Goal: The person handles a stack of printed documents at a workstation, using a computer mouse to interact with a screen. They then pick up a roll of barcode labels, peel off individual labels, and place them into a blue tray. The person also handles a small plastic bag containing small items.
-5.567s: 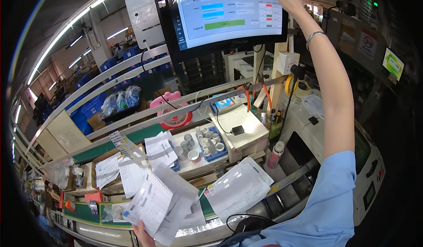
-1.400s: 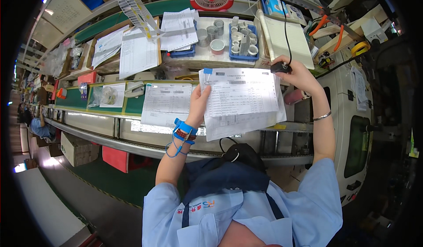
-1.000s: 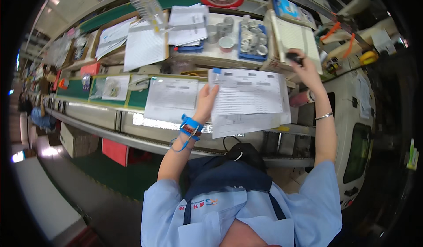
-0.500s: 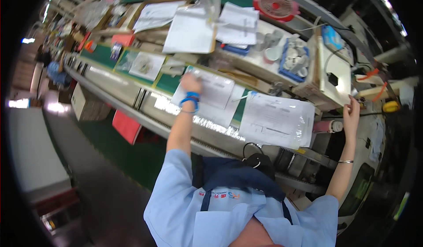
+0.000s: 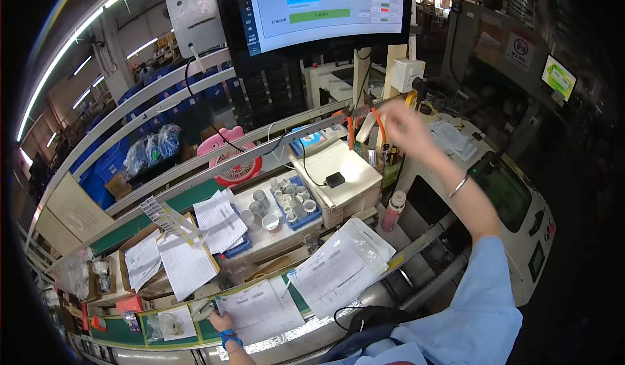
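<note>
Paper sheet (image 5: 257, 309) lies under left hand (image 5: 220, 321).

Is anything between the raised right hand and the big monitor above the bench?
Nothing visible blocks it. The right hand is raised, fingers spread and motion-blurred, in open air below the monitor. The orange-handled tools hang beside it to the left, not in between. The left hand rests on the sleeved sheet.

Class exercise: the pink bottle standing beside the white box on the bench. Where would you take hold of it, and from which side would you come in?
Grip the pink bottle around its straight body, below the pale cap. It stands upright, so a sideways wrap looks best. Come from the right front: the white box crowds its left, while the right hand, raised above, has open space on that side.
</note>
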{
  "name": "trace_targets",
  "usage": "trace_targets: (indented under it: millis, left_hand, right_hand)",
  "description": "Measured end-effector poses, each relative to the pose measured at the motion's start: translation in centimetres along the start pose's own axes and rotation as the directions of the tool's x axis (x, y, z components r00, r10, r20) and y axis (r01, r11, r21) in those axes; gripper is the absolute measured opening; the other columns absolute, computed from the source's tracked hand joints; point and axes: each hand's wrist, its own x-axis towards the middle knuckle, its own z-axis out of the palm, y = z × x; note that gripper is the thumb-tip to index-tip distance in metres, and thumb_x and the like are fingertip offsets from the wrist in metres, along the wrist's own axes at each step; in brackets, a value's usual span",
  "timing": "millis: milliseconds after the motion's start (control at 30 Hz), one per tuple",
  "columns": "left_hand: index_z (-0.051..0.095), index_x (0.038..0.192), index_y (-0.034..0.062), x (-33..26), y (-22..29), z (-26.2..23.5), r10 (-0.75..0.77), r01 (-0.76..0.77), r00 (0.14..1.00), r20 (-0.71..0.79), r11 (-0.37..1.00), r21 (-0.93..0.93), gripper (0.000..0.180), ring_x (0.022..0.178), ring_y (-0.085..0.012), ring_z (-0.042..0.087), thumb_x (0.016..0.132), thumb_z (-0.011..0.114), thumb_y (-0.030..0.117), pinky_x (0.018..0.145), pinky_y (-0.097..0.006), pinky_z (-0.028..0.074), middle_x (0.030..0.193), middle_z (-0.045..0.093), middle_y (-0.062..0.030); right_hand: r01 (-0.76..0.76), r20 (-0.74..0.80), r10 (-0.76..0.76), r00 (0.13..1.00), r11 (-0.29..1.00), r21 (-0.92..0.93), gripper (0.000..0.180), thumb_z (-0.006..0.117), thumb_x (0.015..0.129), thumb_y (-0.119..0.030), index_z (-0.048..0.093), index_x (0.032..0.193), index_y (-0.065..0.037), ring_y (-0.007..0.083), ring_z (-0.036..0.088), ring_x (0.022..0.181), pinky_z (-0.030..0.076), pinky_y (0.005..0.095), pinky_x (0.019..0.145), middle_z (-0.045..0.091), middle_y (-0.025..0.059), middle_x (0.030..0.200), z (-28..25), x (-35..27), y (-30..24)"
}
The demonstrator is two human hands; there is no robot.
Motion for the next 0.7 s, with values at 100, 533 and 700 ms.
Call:
trace_targets:
  millis: [100, 533, 700]
  left_hand:
    - [0.047, 0.087, 0.0027, -3.8, 4.1, -4.8, 0.205, -0.220, 0.973, -0.107, 0.962, -0.159, 0.017, 0.075, -0.0379, 0.053, 0.073, 0.055, 0.005, 0.064, -0.043, 0.041, 0.079, 0.057, -0.0172]
    - [0.040, 0.115, -0.0056, -7.6, 2.5, -21.4, -0.249, -0.213, 0.884, -0.395, 0.538, -0.815, 0.039, 0.093, -0.0213, 0.052, 0.087, 0.050, 0.019, 0.083, -0.030, 0.041, 0.109, 0.051, -0.0168]
    - [0.038, 0.117, -0.0037, -10.6, 7.2, -21.3, -0.099, -0.236, 0.956, -0.277, 0.305, -0.923, 0.040, 0.097, -0.0199, 0.050, 0.086, 0.051, 0.018, 0.086, -0.030, 0.039, 0.112, 0.049, -0.0149]
  right_hand:
    - [-0.021, -0.204, -0.007, 0.979, 0.991, -0.134, 0.015, 0.048, 0.075, -0.003, 0.056, 0.088, -0.005, 0.0234, 0.055, 0.088, 0.044, 0.0294, 0.075, 0.052, 0.0115, 0.099, -4.7, 6.0, 0.0]
    - [0.209, -0.481, -0.442, 0.758, 0.862, -0.462, 0.008, 0.048, 0.068, -0.003, 0.053, 0.073, -0.006, 0.0319, 0.034, 0.112, 0.029, 0.0396, 0.094, 0.043, 0.0148, 0.125, -12.2, 21.8, 0.1]
    - [0.132, -0.469, -0.355, 0.809, 0.886, -0.444, 0.007, 0.047, 0.070, -0.008, 0.052, 0.074, -0.007, 0.0316, 0.032, 0.115, 0.026, 0.0427, 0.095, 0.044, 0.0083, 0.126, -11.7, 23.0, 0.1]
